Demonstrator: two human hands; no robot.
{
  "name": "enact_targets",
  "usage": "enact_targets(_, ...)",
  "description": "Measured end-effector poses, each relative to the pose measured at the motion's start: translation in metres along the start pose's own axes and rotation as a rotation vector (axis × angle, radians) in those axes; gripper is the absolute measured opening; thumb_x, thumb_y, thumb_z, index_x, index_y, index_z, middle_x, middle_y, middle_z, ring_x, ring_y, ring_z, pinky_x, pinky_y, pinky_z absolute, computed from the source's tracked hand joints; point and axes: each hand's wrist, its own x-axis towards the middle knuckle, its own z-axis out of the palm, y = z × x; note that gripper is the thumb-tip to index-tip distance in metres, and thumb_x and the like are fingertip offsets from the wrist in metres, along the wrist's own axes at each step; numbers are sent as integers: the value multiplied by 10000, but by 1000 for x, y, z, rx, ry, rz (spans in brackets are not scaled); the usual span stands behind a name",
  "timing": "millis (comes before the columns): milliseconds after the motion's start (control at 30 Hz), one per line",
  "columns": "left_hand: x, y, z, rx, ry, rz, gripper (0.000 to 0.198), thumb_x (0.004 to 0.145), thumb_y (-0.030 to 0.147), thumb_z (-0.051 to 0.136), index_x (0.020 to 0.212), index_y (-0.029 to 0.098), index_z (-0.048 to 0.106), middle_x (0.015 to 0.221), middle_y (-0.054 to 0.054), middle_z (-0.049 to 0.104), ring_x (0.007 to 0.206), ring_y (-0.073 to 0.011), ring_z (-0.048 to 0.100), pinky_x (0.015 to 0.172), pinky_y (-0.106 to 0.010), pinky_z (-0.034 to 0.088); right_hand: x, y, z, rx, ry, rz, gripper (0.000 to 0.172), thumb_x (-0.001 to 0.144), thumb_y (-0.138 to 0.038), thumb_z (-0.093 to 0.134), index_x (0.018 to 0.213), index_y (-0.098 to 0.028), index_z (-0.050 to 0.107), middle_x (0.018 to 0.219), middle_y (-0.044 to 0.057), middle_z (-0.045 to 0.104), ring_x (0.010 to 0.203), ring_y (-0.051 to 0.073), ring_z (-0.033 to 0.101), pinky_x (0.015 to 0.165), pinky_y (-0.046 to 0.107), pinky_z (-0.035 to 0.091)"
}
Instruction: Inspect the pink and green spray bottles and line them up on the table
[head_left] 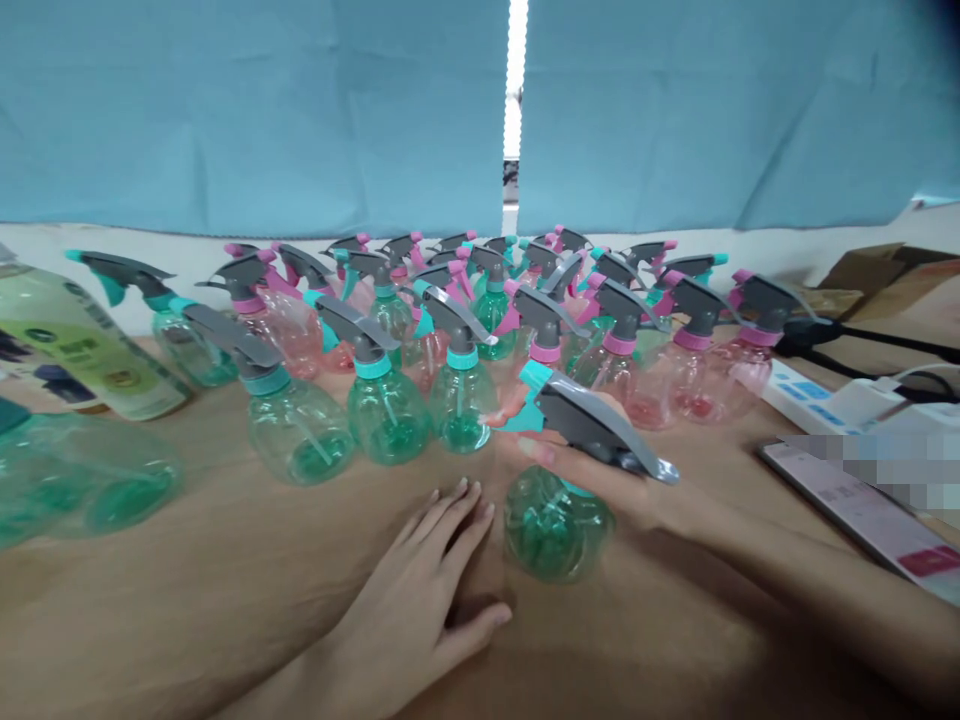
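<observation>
My right hand (592, 455) is closed around the neck of a green spray bottle (555, 525), just under its grey and turquoise trigger head. The bottle leans with its base toward me, near the table surface; whether it touches cannot be made out. Flat on the wooden table (225, 610), to the left of that bottle, lies my left hand (427, 590) with fingers stretched out and nothing in them. Just beyond the fingertips stand green spray bottles (390, 415) with turquoise collars. Pink spray bottles (607, 370) stand to their right.
Several more spray bottles fill the back of the table. Two large bottles (90, 340) are at the left, beside clear green bottle bodies (112, 475). At right lie a phone (847, 500), a power strip (810, 395) with cables and a cardboard box (885, 285). Blue cloth (300, 120) hangs behind.
</observation>
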Motion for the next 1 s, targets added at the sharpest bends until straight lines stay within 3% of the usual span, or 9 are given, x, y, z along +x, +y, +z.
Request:
enact_targets(167, 0, 0, 1, 77, -22, 0, 666, 910, 511, 540, 1461, 197, 339, 1487, -124, 371, 1338, -334, 365, 1045, -523, 351, 3, -5, -2, 125, -16, -7, 45, 874, -319, 555, 876, -275, 549, 635, -56, 474, 505, 103, 399, 477, 236, 364)
enact_targets(400, 0, 2, -1, 156, -55, 2, 633, 928, 498, 524, 1445, 176, 350, 1492, -117, 367, 1347, -306, 355, 1057, -488, 350, 6, -5, 0, 211, -42, -93, 136, 917, -283, 519, 799, -223, 489, 663, -65, 428, 561, 75, 368, 514, 222, 324)
enact_targets(533, -1, 0, -1, 166, -54, 10, 636, 931, 500, 518, 1442, 160, 351, 1494, -128, 361, 1346, -312, 356, 1050, -487, 358, 5, -5, -2, 187, -48, -73, 193, 909, -247, 530, 738, -213, 448, 645, -69, 400, 573, 74, 355, 532, 218, 321)
enact_targets(767, -1, 1, -1, 152, -42, 5, 648, 935, 499, 515, 1466, 189, 311, 1497, -116, 359, 1351, -313, 345, 1055, -491, 348, -2, -5, -5, 73, -20, -4, 263, 910, -356, 514, 705, -215, 427, 645, -54, 359, 579, 91, 333, 536, 241, 308)
enact_targets(1000, 1, 3, -3, 152, -45, 16, 618, 933, 486, 521, 1437, 165, 366, 1483, -125, 382, 1340, -308, 367, 1055, -493, 351, 0, -1, 3, 183, -14, 67, 179, 887, -388, 557, 994, -246, 572, 641, -53, 415, 562, 104, 405, 549, 255, 358)
